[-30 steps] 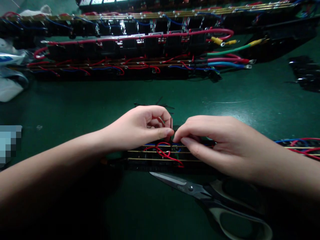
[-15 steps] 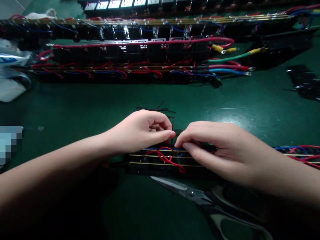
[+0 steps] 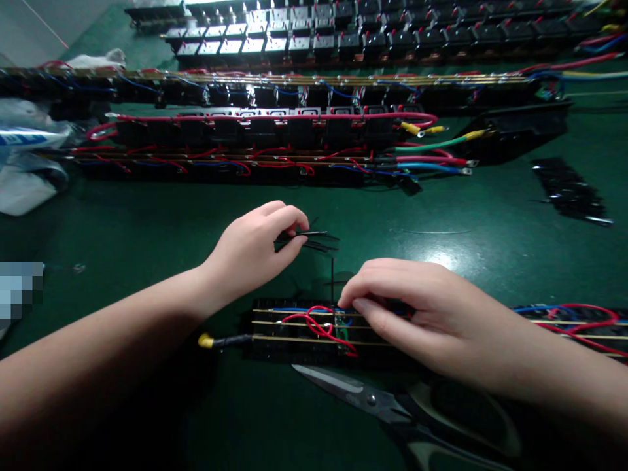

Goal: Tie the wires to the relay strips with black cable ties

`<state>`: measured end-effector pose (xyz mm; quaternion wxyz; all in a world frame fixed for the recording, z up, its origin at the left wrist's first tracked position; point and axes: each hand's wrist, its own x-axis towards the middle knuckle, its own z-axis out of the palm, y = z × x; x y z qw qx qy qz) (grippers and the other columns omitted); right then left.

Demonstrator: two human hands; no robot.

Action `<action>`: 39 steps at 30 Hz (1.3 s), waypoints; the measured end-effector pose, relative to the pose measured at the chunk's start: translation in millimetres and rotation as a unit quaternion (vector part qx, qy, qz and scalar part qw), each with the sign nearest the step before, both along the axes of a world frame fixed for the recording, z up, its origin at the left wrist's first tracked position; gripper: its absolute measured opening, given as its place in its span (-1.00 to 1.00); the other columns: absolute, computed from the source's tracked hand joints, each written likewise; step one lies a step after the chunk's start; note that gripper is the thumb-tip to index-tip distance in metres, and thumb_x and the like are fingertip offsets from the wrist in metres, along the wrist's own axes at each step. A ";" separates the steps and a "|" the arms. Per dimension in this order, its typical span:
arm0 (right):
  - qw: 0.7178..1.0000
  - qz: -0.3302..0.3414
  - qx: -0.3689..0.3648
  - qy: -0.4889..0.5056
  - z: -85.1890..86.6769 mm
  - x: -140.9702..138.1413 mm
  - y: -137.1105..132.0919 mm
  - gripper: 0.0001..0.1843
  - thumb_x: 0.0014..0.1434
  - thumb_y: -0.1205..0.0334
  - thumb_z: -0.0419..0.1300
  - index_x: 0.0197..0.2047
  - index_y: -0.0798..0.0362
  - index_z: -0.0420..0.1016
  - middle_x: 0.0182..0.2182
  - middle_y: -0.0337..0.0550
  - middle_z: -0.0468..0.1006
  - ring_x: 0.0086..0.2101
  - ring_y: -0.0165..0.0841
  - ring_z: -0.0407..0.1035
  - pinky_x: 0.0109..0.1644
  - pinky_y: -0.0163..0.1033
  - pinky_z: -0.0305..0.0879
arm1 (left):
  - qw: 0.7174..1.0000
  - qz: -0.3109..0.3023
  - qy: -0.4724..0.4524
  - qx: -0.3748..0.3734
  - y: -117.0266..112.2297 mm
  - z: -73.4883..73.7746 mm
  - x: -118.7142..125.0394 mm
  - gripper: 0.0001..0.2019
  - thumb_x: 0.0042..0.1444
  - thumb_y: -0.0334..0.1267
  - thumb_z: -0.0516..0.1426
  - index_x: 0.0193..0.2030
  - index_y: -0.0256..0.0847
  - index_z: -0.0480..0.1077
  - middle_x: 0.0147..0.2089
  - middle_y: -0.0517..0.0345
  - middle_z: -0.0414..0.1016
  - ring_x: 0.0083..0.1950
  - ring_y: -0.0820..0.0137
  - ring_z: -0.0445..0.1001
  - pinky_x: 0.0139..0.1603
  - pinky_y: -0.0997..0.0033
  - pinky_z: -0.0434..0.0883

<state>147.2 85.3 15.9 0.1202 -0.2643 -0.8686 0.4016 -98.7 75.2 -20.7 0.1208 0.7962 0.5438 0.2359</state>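
My left hand (image 3: 258, 248) is over a small pile of black cable ties (image 3: 324, 247) on the green table, its thumb and forefinger closed on a cable tie. My right hand (image 3: 422, 307) rests on a long black strip assembly (image 3: 289, 353) with brass rails and red and blue wires. Its thumb and bent forefinger are close together at the blue wire; what they pinch, if anything, is hidden. Just left of those fingertips, a black cable tie end (image 3: 332, 278) stands upright from the strip. A looped red wire (image 3: 314, 320) lies across the rails.
Large scissors (image 3: 363, 396) lie in front of the strip. Farther back are several wired assemblies (image 3: 245, 131) in rows. A black bundle (image 3: 569, 190) sits at the right, plastic bags (image 3: 29, 176) at the left. A yellow-capped lead (image 3: 206, 341) sticks out from the strip's left end.
My left hand has left the upright tie end and moved back and left to the pile of cable ties. My right hand stays at the strip. The view has tilted up slightly.
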 end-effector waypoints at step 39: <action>1.000 -0.006 -0.011 -0.003 2.6 -0.9 0.9 -0.76 0.25 0.43 0.07 -0.28 0.06 0.57 -0.38 -0.19 0.62 -0.39 -0.39 0.44 -0.32 -0.31 0.30 | 1.000 -0.009 -0.014 0.012 0.1 0.5 2.4 -0.91 0.26 -0.38 0.11 -0.24 -0.20 0.44 -0.22 0.15 0.50 -0.20 0.39 0.44 -0.18 0.41 0.35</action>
